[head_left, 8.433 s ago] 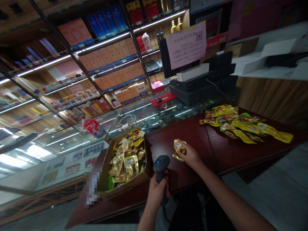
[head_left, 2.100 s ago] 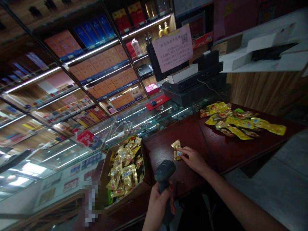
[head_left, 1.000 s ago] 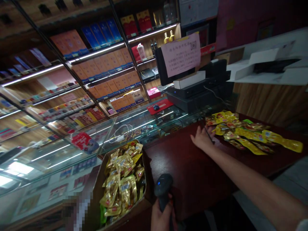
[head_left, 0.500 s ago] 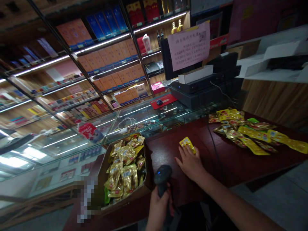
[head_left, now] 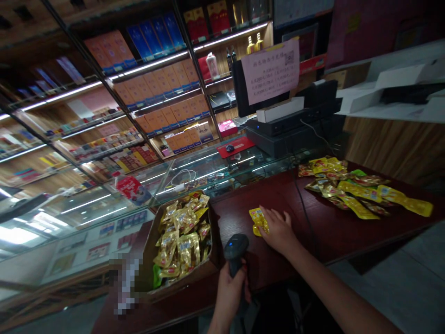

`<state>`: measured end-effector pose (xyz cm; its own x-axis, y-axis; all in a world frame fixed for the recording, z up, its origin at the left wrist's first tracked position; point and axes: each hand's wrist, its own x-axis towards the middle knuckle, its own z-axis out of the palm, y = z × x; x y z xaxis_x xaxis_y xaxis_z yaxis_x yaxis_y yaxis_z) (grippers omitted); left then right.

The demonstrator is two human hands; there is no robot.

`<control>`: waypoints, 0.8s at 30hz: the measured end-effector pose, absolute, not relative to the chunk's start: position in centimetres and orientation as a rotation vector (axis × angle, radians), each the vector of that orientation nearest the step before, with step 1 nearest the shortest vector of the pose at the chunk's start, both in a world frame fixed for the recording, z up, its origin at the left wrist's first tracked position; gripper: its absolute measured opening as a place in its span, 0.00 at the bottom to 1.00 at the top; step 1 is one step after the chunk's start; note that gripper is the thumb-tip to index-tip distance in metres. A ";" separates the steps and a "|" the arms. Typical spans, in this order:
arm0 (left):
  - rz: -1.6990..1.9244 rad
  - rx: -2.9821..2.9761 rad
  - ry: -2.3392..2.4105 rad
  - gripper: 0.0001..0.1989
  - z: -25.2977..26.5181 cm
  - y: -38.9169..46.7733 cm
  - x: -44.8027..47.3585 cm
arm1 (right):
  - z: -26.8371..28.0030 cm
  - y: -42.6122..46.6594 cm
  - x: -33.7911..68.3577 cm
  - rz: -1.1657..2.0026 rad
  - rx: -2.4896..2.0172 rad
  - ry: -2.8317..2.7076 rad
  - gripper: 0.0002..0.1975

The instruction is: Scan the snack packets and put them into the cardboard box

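Note:
My left hand (head_left: pixel 231 290) is closed around the handle of a dark barcode scanner (head_left: pixel 236 246), its head raised above the dark red table. To its right, my right hand (head_left: pixel 280 232) rests on a small yellow snack packet (head_left: pixel 257 221) lying on the tabletop. The thumb side presses the packet's right edge, while the other fingers reach forward, slightly apart. Part of the packet is hidden under the hand. Left of the scanner stands an open cardboard box (head_left: pixel 186 284) filled with gold snack packets (head_left: pixel 187 250).
A loose pile of yellow and gold packets (head_left: pixel 347 185) lies on the right of the table. A black cable (head_left: pixel 302 199) crosses the tabletop. Beyond are a glass counter (head_left: pixel 194 174), a monitor with a pink notice (head_left: pixel 271 72), a mouse (head_left: pixel 230 148) and stocked shelves.
The yellow packet has slid left and turned more upright under my right hand, which shifted to its right side. My left hand keeps the scanner in nearly the same place.

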<state>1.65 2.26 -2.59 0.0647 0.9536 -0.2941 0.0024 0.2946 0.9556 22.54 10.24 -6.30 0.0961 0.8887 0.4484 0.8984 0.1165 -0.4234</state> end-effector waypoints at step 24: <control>0.934 1.062 1.159 0.22 2.5 1.7 2.7 | -8.0 12.8 23.6 0.702 -1.188 -1.228 0.13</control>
<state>2.66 1.71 2.53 0.1684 0.9559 -0.2407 -0.0318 0.2494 0.9679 23.62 12.82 -8.01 0.2536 0.9100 0.3280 0.1786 0.2892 -0.9405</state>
